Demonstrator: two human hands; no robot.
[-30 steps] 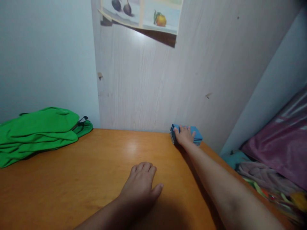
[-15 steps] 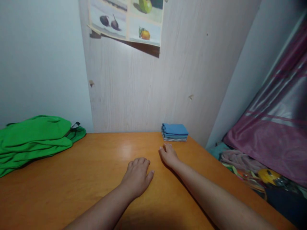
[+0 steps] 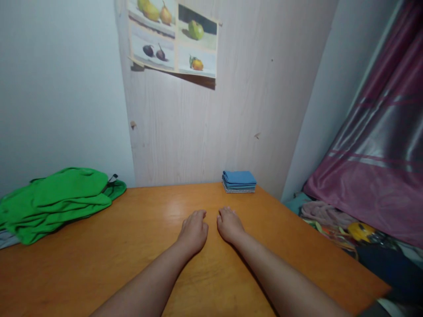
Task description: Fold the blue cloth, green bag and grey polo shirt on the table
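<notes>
Orange wood of the bench [image 3: 211, 286] was rested upon by the left hand [image 3: 193, 231] and right hand [image 3: 230, 224], fingers relaxed, nothing gripped; the right had been withdrawn from the blue-topped folded stack [image 3: 240, 181], left unheld near the far edge.

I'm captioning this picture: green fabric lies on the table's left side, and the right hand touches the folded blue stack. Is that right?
No: the head view shows the right hand apart from the folded blue stack, nearer the camera. The green fabric does lie on the left of the table.
</notes>
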